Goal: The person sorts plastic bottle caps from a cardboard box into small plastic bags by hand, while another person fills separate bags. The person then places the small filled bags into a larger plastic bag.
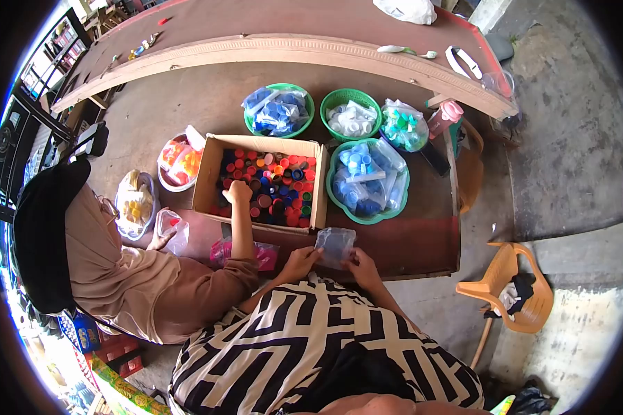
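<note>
While your left hand (302,264) and right hand (362,268) pinch opposite sides of a clear bag (336,247) at the table's (422,247) near edge, a co-worker (138,277) beside you reaches into the box (259,181) of caps (292,185). Beyond your right hand, the blue basket (368,181) holds bagged blue caps; green baskets (351,115) stand behind.

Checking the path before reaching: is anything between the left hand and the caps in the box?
Yes: the box's near wall stands between the left hand and the caps. Another person's forearm crosses that wall farther left.
</note>
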A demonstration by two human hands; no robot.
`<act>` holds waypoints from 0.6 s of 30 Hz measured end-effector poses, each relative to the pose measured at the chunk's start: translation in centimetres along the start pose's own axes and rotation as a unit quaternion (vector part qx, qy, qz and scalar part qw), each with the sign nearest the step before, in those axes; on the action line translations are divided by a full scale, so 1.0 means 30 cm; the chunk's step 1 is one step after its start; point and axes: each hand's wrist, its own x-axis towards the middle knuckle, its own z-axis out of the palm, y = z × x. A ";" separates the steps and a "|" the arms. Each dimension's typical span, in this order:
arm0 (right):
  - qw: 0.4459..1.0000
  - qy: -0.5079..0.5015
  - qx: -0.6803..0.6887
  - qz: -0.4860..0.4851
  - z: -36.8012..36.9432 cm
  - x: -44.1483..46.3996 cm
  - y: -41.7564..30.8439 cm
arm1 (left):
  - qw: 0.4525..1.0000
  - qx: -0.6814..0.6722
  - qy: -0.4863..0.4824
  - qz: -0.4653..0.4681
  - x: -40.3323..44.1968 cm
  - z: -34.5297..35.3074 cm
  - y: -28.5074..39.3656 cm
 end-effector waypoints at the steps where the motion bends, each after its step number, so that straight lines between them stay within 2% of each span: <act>1: 1.000 0.008 -0.008 0.024 -0.007 0.003 0.009 | 1.000 -0.002 -0.003 -0.003 -0.001 0.010 -0.010; 3: 0.999 0.014 -0.016 0.050 0.000 0.000 -0.029 | 0.998 -0.052 0.000 -0.044 0.001 0.024 -0.020; 5: 0.997 0.076 0.013 0.028 0.012 -0.006 -0.052 | 0.997 -0.064 0.006 -0.047 0.008 0.030 -0.041; 6: 0.996 0.077 0.014 0.030 0.008 -0.008 -0.052 | 0.996 -0.076 0.013 -0.046 0.011 0.029 -0.034; 8: 0.996 0.065 0.049 0.037 -0.003 -0.011 -0.051 | 0.997 -0.056 0.013 -0.045 0.003 0.031 -0.020; 11: 0.997 0.070 0.011 0.020 -0.016 -0.020 -0.023 | 0.998 -0.029 0.009 -0.047 -0.004 0.031 -0.006; 13: 0.996 0.075 0.040 0.028 -0.021 -0.025 0.004 | 0.998 -0.026 0.007 -0.048 -0.005 0.048 -0.007; 15: 0.994 0.079 0.064 0.032 -0.037 -0.025 0.006 | 0.996 -0.067 0.029 0.047 0.003 0.066 -0.004; 17: 0.969 0.154 0.175 -0.076 -0.042 -0.025 -0.059 | 0.997 -0.055 0.024 0.057 -0.013 0.073 0.062; 18: 0.969 0.154 0.175 -0.076 -0.061 -0.029 -0.115 | 0.997 -0.040 0.018 0.066 -0.026 0.071 0.098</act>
